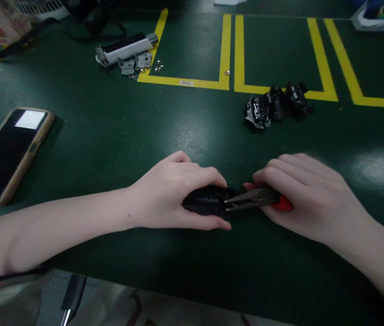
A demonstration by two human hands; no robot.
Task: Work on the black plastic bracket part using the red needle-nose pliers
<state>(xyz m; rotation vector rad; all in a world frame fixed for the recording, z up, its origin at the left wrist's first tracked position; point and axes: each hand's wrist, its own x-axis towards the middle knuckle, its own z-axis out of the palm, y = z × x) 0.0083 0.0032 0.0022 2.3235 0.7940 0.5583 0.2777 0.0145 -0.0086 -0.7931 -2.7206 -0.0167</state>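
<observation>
1. Green desk (185,131), marked with yellow tape (226,50): work close to the near edge, about midway along it.
2. Phone (8,154) lying flat near the left edge, well apart from the work; best left there, clear of the elbows.
3. Left hand (174,197): curled down over the black part (205,201), thumb underneath, fingers wrapped over the top. Press firmly to the desk so nothing twists under the tool.
4. Right hand (303,194): closed around the red handles of the pliers (256,199), nose aimed left into the black part. Squeeze steadily, pull in line with the nose, avoid levering sideways.
5. Pile of similar black parts (276,106) toward the far right, on the tape line; silver-and-black bar (127,47) with small brackets (135,62) toward the far left.
6. Loose screws (158,67) beside the brackets. Cannot tell what the plier tips grip.
</observation>
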